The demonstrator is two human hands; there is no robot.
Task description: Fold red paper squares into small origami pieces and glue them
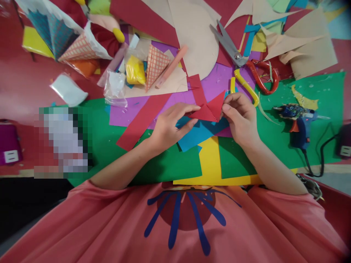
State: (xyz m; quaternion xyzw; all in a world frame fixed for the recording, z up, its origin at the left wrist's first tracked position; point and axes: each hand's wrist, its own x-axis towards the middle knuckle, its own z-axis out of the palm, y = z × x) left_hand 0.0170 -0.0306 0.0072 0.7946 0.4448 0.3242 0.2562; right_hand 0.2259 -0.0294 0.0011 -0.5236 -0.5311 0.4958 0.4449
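A small folded red piece [210, 109] with pointed corners is held between my two hands over the coloured sheets. My left hand [174, 122] pinches its left end between thumb and fingers. At its right edge, my right hand [240, 115] grips it with thumb and curled fingers. A red strip [199, 89] lies just behind the piece, and a blue sheet [192, 138] is below it. Another red strip [145, 120] rests to the left of my left hand, on purple and green sheets.
Scissors with red handles [237, 56] lie behind my right hand, beside yellow handles [248, 86]. A blue glue gun [301, 126] with its cord is at the right. Fabric cones [79, 47], small bags [135, 69] and beige scraps [309, 44] lie farther back.
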